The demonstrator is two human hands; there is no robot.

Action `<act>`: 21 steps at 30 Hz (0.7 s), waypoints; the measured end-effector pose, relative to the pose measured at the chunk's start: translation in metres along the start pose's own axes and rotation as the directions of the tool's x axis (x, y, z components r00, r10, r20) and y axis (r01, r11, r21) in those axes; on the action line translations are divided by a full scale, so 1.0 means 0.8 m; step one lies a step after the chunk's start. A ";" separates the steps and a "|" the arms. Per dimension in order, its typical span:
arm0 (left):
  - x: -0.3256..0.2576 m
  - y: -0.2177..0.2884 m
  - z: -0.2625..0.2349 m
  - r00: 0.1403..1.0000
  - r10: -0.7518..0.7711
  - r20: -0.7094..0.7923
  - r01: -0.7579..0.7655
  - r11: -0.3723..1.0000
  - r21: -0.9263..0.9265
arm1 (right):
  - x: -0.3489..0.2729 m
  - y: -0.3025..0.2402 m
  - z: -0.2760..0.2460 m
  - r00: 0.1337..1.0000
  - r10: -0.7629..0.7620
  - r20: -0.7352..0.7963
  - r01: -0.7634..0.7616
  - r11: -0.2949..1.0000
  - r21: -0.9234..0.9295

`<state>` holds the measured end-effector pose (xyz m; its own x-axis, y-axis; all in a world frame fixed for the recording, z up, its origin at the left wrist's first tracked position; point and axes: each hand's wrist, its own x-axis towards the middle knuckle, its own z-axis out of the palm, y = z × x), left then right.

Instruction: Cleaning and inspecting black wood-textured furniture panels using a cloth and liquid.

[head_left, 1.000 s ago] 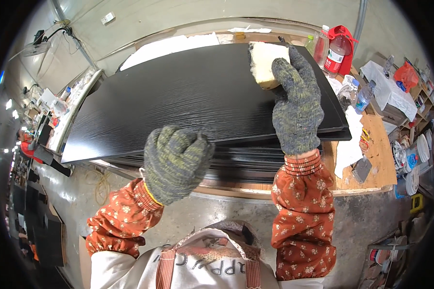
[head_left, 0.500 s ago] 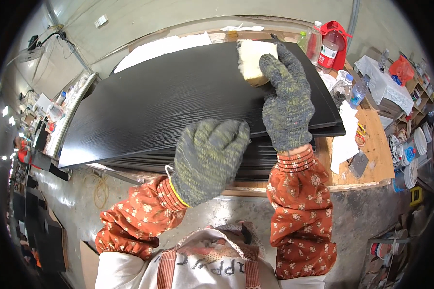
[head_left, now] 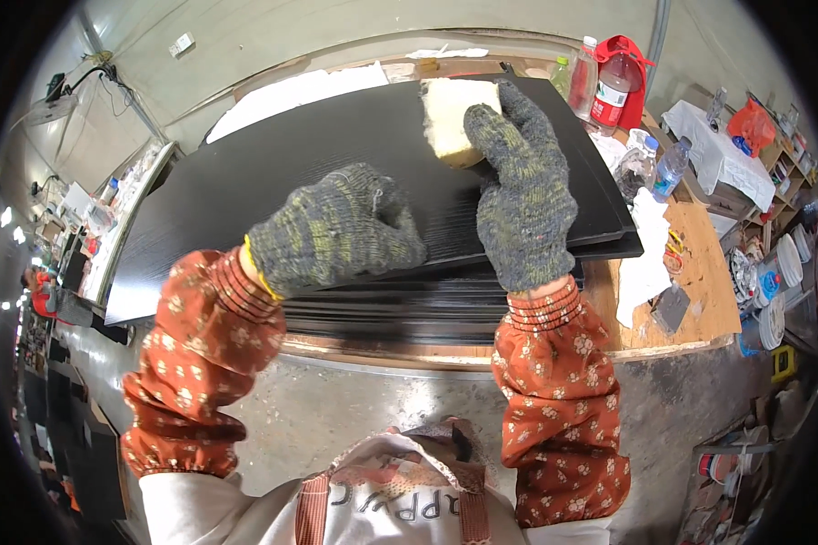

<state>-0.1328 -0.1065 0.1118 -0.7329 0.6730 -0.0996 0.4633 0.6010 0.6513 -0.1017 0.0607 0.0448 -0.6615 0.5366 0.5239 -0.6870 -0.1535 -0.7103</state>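
A glossy black panel [head_left: 273,191] with a fine wood grain lies across the bench on more black panels [head_left: 400,318]. My right hand [head_left: 527,200], in a grey-green knitted glove, grips a pale yellow sponge [head_left: 450,118] over the panel's far right part. The thumb lies on top of the sponge. My left hand [head_left: 332,232], gloved alike, is over the panel's near edge, left of the right hand. Its fingers are curled in, and whatever they hold, if anything, is hidden.
Bottles [head_left: 612,95], one with a red cloth behind it, stand at the back right. Nearer are plastic bottles [head_left: 671,168], a white cloth [head_left: 643,254] and a dark grey square pad [head_left: 670,309] on the wooden bench [head_left: 704,291]. White buckets [head_left: 773,322] stand at the far right.
My left hand has moved left and away from me, over the panel, with its fingers curled. The right hand and sponge appear slightly further left in view, as does the whole scene.
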 end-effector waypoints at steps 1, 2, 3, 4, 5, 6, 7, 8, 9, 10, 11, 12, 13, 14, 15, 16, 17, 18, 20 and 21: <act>0.015 0.003 0.003 0.991 -0.070 0.116 0.077 0.995 -0.063 | -0.001 0.005 -0.006 1.000 -0.022 0.000 0.022 0.999 0.044; 0.019 0.003 -0.001 0.990 -0.066 0.126 0.075 0.995 -0.066 | -0.002 0.004 -0.005 1.000 -0.020 -0.007 0.021 0.999 0.036; 0.021 0.001 -0.007 0.980 -0.112 0.162 0.108 0.994 0.035 | -0.004 0.002 -0.005 0.998 -0.068 0.004 0.068 0.996 -0.061; 0.023 0.001 -0.010 0.968 -0.160 0.194 0.135 0.981 0.138 | -0.005 0.000 -0.006 0.993 -0.113 0.020 0.115 0.981 -0.156; 0.023 0.008 -0.012 0.964 -0.164 0.207 0.144 0.984 0.107 | -0.003 -0.001 -0.005 0.993 -0.113 0.020 0.114 0.982 -0.150; 0.025 0.005 -0.007 0.965 -0.167 0.205 0.146 0.983 0.110 | 0.000 -0.002 -0.004 0.999 -0.047 -0.001 0.047 0.994 -0.102; 0.030 -0.002 0.003 0.977 -0.075 0.201 0.090 0.994 -0.065 | 0.004 -0.003 -0.004 1.000 0.018 -0.018 -0.019 0.998 -0.054; 0.032 -0.002 0.012 0.983 0.016 0.181 0.028 0.971 -0.238 | 0.005 -0.005 -0.003 0.996 0.083 -0.032 -0.083 0.997 -0.005; 0.025 0.033 0.017 0.992 -0.015 0.123 -0.008 0.983 0.183 | 0.004 -0.006 -0.004 0.996 0.081 -0.029 -0.081 0.997 -0.003; 0.028 0.024 0.017 0.993 -0.016 0.118 -0.007 0.983 0.185 | 0.000 -0.007 -0.005 0.999 -0.011 -0.033 0.009 0.998 -0.062; 0.028 0.017 0.017 0.992 0.069 0.101 -0.088 0.977 0.195 | -0.003 -0.006 -0.008 0.994 -0.103 -0.034 0.098 0.988 -0.123; 0.028 0.013 0.017 0.985 0.153 0.083 -0.167 0.964 0.209 | -0.002 -0.005 -0.010 0.994 -0.103 -0.033 0.099 0.988 -0.119; 0.016 0.008 0.018 0.985 0.170 0.041 -0.175 0.958 0.227 | 0.001 -0.003 -0.013 0.995 -0.103 -0.018 0.101 0.990 -0.100; 0.014 0.002 0.026 0.982 0.180 0.049 -0.186 0.957 0.222 | 0.003 0.000 -0.015 0.994 -0.107 -0.012 0.106 0.990 -0.098; 0.007 -0.004 0.032 0.918 0.395 -0.041 -0.362 0.875 0.322 | 0.002 -0.001 -0.009 0.994 -0.111 0.002 0.111 0.991 -0.077; -0.001 -0.006 0.035 0.797 0.594 -0.108 -0.499 0.750 0.435 | 0.002 -0.002 -0.005 0.993 -0.114 0.008 0.114 0.991 -0.068; -0.018 0.004 0.038 0.840 0.529 -0.116 -0.377 0.725 0.577 | 0.000 -0.006 0.009 0.992 -0.121 -0.035 0.119 0.991 -0.062; -0.016 0.005 0.050 0.784 0.598 -0.163 -0.367 0.660 0.655 | 0.000 -0.001 0.014 0.990 -0.118 -0.073 0.114 0.992 -0.062; 0.001 0.001 0.074 0.724 0.668 -0.172 -0.359 0.578 0.733 | -0.001 0.004 0.002 1.000 0.009 0.010 -0.009 0.998 0.057; 0.024 -0.030 0.090 0.550 0.817 -0.174 -0.405 0.443 0.800 | -0.001 0.003 -0.002 0.999 -0.010 0.032 0.007 0.996 0.087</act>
<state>-0.1220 -0.0773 0.0403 -0.1113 0.7862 0.6079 0.9006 0.3383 -0.2727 -0.1025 0.0612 0.0424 -0.6638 0.5114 0.5457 -0.7153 -0.2212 -0.6629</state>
